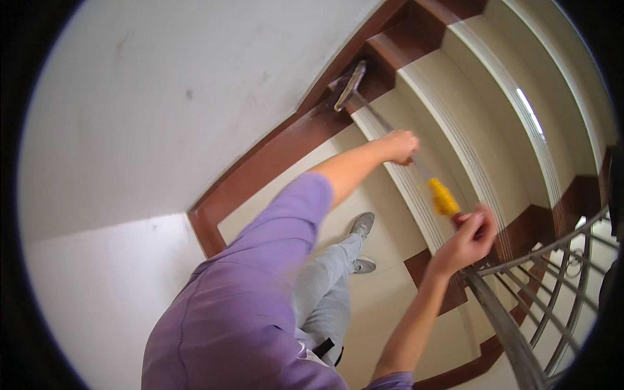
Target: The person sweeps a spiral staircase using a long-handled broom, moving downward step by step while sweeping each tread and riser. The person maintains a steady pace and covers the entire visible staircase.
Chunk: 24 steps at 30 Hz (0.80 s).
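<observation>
A long-handled flat mop (pixel 372 113) slants across the stairs. Its narrow head (pixel 350 87), with a pale edge, stands tilted at the wall end of the lower steps, over the dark red border. My left hand (pixel 402 147) is closed around the thin grey pole, partway along it. Beyond that hand the pole runs to a bright yellow grip section (pixel 442 197), slightly blurred. My right hand (pixel 472 238) curls around the handle's end just past the yellow part; its fingers are blurred by motion.
Pale stair treads (pixel 451 107) with grooved nosings climb toward the upper right. A grey metal railing (pixel 507 326) curves along the right. On the left rises a white wall (pixel 161 107) with a dark red skirting (pixel 263 163). My grey shoes (pixel 363 225) stand on the pale floor below the steps.
</observation>
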Tool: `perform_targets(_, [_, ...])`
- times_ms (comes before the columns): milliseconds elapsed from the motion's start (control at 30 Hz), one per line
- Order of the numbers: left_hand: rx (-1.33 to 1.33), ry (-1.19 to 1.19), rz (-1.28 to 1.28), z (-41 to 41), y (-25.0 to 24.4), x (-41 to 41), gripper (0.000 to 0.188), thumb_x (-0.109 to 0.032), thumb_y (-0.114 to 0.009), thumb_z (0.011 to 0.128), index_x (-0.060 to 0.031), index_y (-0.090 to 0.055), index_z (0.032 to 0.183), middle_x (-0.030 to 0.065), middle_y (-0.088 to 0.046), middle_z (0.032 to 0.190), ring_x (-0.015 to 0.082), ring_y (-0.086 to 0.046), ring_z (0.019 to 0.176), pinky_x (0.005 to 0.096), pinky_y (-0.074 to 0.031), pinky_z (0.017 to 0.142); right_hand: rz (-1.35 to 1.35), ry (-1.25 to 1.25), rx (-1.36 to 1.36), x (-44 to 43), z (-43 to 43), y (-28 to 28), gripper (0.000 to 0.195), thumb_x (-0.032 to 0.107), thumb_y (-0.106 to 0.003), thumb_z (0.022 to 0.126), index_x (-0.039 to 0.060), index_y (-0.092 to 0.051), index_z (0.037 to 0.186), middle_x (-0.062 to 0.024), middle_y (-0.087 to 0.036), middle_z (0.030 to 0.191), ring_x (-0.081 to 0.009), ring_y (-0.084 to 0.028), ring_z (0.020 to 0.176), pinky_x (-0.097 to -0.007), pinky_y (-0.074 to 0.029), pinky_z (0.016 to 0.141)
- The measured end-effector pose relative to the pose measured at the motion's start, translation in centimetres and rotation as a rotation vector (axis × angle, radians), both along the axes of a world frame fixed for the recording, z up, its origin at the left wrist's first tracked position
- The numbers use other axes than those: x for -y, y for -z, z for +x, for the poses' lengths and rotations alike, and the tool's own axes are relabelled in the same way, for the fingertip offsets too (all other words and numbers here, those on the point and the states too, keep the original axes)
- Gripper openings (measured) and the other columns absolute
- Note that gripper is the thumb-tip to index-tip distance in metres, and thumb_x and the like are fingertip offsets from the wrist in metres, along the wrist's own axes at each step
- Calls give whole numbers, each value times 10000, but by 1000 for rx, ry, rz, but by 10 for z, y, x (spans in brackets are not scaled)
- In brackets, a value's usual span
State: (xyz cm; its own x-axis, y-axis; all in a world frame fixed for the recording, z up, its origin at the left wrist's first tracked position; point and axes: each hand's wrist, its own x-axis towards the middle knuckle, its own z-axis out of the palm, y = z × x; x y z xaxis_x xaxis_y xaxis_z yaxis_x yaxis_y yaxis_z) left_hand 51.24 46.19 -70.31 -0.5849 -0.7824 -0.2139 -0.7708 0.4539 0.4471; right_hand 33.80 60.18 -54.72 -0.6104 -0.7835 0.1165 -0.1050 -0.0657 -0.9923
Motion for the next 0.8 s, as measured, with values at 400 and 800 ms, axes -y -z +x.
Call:
perform_targets(400, [-106, -21, 58, -8, -40, -17, 114, -224, -668, 580, -137, -631, 643, 108, -626, 636, 305, -622, 627, 420, -505, 564, 83, 137, 161, 36, -43, -47, 177, 59, -431, 903, 49, -573, 1008, 35, -346, 590, -65, -346, 479, -207, -275, 426])
perform_targets(800, [21, -138, 173, -49, 3, 105, 164, -226, -634, 655, -63, -638, 635, 176, -614, 650, 368, -599, 651, 441, -495, 604, 122, 48, 158, 181, -89, 0, 216, 62, -417, 877, 77, -623, 940, 29, -384, 581, -73, -405, 459, -224, -394, 430])
